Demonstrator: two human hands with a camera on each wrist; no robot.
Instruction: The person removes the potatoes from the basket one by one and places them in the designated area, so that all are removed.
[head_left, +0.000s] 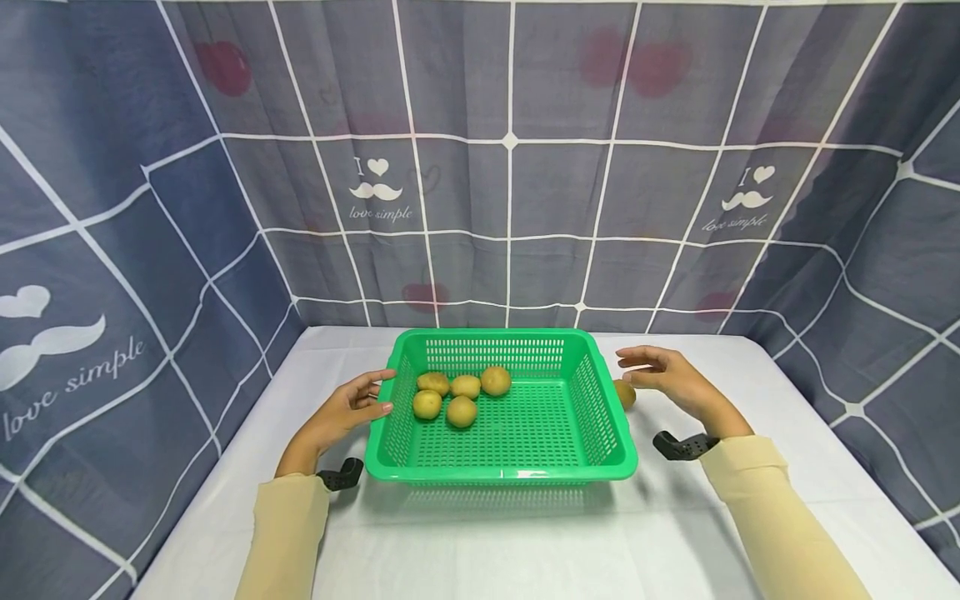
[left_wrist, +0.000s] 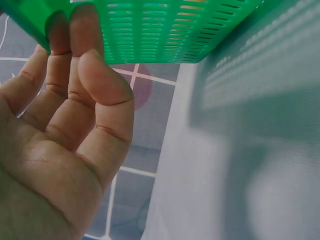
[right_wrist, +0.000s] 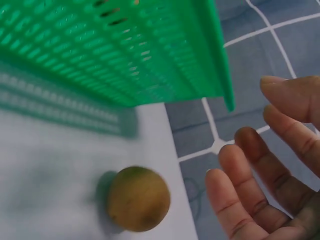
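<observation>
A green plastic basket with slotted walls stands in the middle of the white table. Several potatoes lie loosely in its left half. At the basket's left rim is my left hand, its fingertips against the green side in the left wrist view and the thumb in front of them. My right hand hovers off the basket's right side, fingers spread and slightly bent, nothing between them. Beneath it, outside the basket, another potato lies on the table, partly hidden by the basket's rim in the head view.
The white tablecloth reaches up to a grey-blue checked curtain at the back. More of this curtain hangs along the left and right sides. Black wrist mounts stick out from both sleeves.
</observation>
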